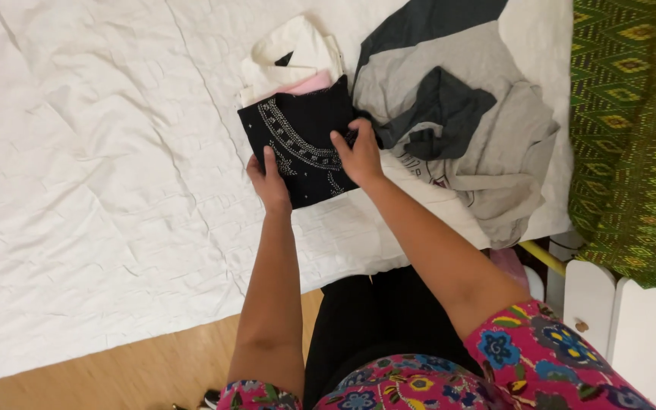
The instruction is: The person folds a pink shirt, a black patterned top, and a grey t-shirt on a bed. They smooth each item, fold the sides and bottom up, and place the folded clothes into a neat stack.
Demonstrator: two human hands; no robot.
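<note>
The left hand (269, 182) and right hand (358, 154) each pinch a side of the folded black shirt (300, 140) on the bed (100, 190).

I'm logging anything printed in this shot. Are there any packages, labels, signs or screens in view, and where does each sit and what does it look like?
No packages, signs or screens.
Printed graphic: small dark and reddish marks on the grey garment, on the white sheet just right of the right hand; partly hidden by a fold.
</note>
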